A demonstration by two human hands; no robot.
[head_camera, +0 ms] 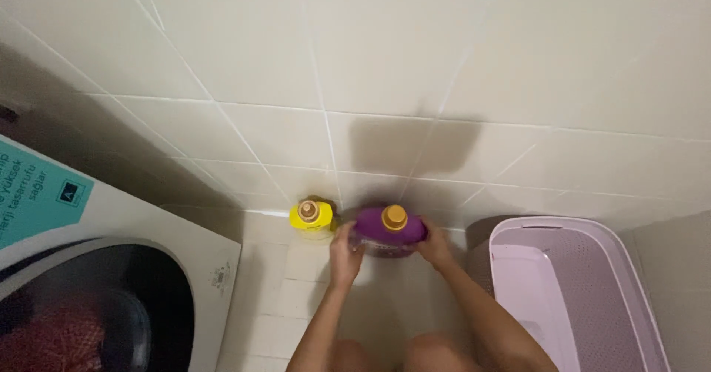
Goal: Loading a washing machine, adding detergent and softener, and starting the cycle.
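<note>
1. I have the purple bottle (388, 231) clasped from both sides: my left hand (345, 252) wraps its left flank and my right hand (433, 246) presses its right flank, so the grip is clenched on the bottle, which sits between the two palms, right at the foot of the tiled wall (370, 61).
2. The orange cap (395, 216) stands above and between my hands, outside the grip. I cannot tell whether it is screwed tight; if it is loose, a tilt could spill liquid onto the floor (296, 298).
3. The yellow bottle (312, 217) stands just beside my left hand, on its outer side. A sideways swing of the purple bottle or my left wrist could knock it over.
4. The hold is by the sides only, on smooth plastic. If the bottle is heavy or wet, I judge it could slide down out of the palms.
5. The lilac basket (578, 298) is near, beyond my right forearm, and the washing machine (111, 268) lies well apart, beyond my left arm; a wide lift to the right could clip the basket rim.
</note>
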